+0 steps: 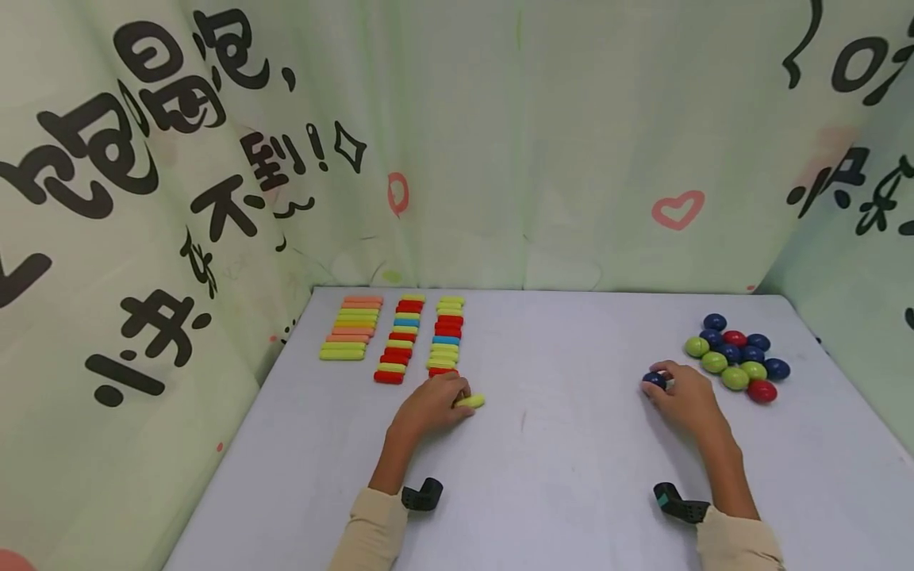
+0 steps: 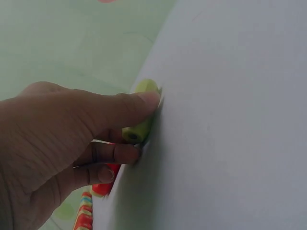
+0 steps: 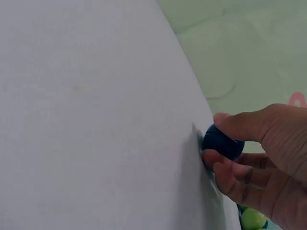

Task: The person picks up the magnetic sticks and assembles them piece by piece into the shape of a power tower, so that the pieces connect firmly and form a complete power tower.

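My left hand (image 1: 432, 404) pinches a yellow-green tube bead (image 1: 471, 401) between thumb and fingers, low over the table just in front of the third bead column (image 1: 446, 339). A hole shows in the end of this bead (image 2: 133, 136) in the left wrist view. Over on the right, my right hand (image 1: 684, 396) holds a dark blue oval bead (image 1: 654, 380) by thumb and fingertips. Thumb and fingers partly cover that blue bead (image 3: 222, 142) in the right wrist view. Just beyond the right hand lies a cluster of oval beads, among them a red one (image 1: 762, 391).
Two more columns of tube beads, one mostly pink and yellow-green (image 1: 351, 327) and one mixed with red (image 1: 400, 339), lie at the left of the white table (image 1: 557, 444). Printed curtains (image 1: 571, 159) hang behind and beside the table.
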Motion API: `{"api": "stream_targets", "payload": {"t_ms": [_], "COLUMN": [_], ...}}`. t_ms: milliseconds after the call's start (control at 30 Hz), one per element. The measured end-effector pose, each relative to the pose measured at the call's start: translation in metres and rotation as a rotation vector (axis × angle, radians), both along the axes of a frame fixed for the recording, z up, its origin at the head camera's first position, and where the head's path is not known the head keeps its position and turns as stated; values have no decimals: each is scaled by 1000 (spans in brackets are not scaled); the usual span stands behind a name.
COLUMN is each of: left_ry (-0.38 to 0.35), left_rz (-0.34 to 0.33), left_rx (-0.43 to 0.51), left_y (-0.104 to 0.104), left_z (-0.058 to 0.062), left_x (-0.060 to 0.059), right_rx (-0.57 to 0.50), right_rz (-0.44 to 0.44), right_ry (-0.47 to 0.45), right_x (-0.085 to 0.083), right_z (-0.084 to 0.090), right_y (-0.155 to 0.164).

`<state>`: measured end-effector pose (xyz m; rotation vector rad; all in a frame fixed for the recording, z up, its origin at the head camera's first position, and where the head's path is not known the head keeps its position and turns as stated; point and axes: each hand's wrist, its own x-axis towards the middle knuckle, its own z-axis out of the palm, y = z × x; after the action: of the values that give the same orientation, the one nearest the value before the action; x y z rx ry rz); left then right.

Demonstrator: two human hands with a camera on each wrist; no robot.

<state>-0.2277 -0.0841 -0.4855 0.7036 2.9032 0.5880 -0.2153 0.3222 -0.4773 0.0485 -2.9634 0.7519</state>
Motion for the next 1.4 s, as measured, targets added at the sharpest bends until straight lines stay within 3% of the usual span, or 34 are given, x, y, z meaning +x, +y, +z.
{"api": "stream_targets", "payload": {"t_ms": [233,433,633,800,1033,1200,1400], "left_ry": [29,47,45,44,46,28,161], "left_rz": [-71,-91,-87,-98,-98,-53,154], "left_rx": [-7,-57,-29,22,46,79,65], "left_y": [21,39,48,48,48,44,26], "left_z": [-2,-6,-7,-10,-14,-13,-9], "left_x": [0,4,7,6,7,6,1], "right_rx": [-141,-345,-496,-564,-574,-558,-535], "right_rz": [199,373,525,600,594,588,580], "right_ry": [-102,-178,-260,-305,-311,-290,-252], "right_x": [-8,-11,-13,-14,-12,-12,-12], "right_z": [0,-3,-6,-9,-15,-15,-15], "right_y": [-40,-81,-108,-119,-126,-125,-124]}}
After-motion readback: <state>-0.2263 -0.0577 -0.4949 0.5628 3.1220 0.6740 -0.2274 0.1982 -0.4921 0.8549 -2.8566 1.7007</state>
